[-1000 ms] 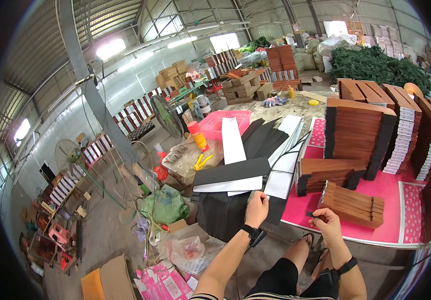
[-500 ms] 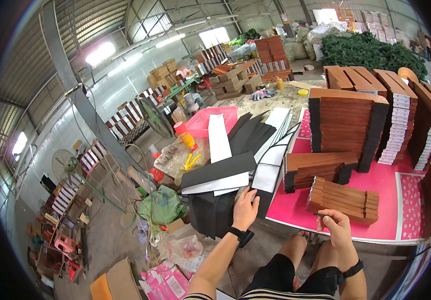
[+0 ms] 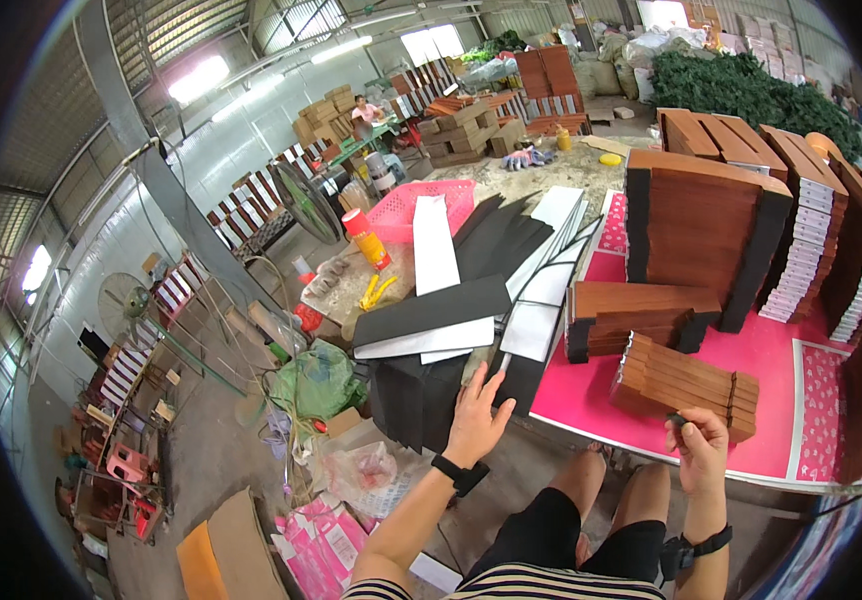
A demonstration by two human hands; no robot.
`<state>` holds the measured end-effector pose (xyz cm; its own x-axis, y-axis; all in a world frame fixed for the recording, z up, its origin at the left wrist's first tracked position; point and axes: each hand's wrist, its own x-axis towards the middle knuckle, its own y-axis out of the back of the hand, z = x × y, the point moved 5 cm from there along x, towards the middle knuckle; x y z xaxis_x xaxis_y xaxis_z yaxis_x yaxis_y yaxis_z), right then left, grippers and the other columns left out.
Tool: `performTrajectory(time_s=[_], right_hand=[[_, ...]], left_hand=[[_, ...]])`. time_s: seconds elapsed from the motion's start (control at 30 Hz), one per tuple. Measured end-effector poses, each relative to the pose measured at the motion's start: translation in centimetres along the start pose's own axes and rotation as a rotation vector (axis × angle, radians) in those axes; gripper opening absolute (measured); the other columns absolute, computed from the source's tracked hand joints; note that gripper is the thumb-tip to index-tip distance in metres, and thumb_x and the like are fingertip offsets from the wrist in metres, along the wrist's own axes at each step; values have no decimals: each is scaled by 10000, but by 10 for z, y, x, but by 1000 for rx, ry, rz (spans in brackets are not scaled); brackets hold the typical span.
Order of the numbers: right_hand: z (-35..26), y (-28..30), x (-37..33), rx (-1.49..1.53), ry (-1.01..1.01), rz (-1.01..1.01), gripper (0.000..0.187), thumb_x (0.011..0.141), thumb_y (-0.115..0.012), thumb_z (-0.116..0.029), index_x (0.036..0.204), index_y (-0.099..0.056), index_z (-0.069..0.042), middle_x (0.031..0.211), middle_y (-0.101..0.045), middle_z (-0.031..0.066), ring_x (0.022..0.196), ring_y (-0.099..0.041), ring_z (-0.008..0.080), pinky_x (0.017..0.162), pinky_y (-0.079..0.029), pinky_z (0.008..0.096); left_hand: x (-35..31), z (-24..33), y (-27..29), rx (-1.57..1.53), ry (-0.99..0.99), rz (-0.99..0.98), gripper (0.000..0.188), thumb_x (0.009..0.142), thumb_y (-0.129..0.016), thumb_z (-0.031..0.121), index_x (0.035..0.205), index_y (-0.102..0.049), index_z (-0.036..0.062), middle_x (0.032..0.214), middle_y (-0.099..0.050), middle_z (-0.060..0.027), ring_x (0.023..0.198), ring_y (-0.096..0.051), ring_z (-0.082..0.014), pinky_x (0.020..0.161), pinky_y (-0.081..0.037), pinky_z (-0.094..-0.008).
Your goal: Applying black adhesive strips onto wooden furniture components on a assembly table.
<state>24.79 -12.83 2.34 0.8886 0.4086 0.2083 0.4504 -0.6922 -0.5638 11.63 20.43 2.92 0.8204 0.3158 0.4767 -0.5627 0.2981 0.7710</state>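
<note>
My left hand (image 3: 479, 415) is open, fingers spread, beside a pile of black sheets (image 3: 421, 395) and white-faced strips (image 3: 529, 332) at the table edge. It holds nothing that I can see. With thumb and fingers pinched, my right hand (image 3: 703, 448) grips a small black piece (image 3: 676, 419). Just beyond that hand lies a bundle of brown wood-grain strips (image 3: 676, 380), with a black band (image 3: 732, 398) around its right end. Behind the bundle sits a low stack of brown wood-grain boards (image 3: 641, 312) with black ends.
Taller stacks of brown boards (image 3: 701, 220) stand on the pink tabletop (image 3: 576, 405). Left of it are a pink basket (image 3: 461, 212), a red-and-yellow bottle (image 3: 366, 240) and a yellow-handled tool (image 3: 377, 292). A green bag (image 3: 319, 385) lies below, left. Another person (image 3: 366, 110) sits far off.
My right hand has moved slightly right with the black piece, toward the banded end of the bundle. My left hand's fingers have spread, and it has shifted slightly left.
</note>
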Motion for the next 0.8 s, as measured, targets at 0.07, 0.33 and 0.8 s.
performTrajectory(time_s=[0.07,0.33,0.8], right_hand=[[-20,13,-7,-30,113,-27,187,872,-698,-34,1053,-662,-5,1049,-648,163,770,-642,209,651,-520,304],[-89,55,-16,-385,89,267,407,838,-570,100,1240,-607,49,1025,-673,103,840,-662,161,765,-541,291],[-122,131,-28,-491,146,493,254,917,-604,19,1169,-635,30,959,-692,87,836,-671,143,742,-512,260]], left_hand=[[-8,8,-2,-7,15,-23,560,908,-664,267,1400,-496,59,1498,-383,-248,1307,-436,-435,1100,-339,-513],[-42,93,33,-77,-113,-107,520,877,-671,168,1345,-515,3,1511,-367,-269,1405,-351,-443,1139,-285,-540],[48,189,-44,-273,-440,-184,497,886,-691,152,1330,-533,-4,1481,-434,-236,1384,-403,-413,1135,-331,-485]])
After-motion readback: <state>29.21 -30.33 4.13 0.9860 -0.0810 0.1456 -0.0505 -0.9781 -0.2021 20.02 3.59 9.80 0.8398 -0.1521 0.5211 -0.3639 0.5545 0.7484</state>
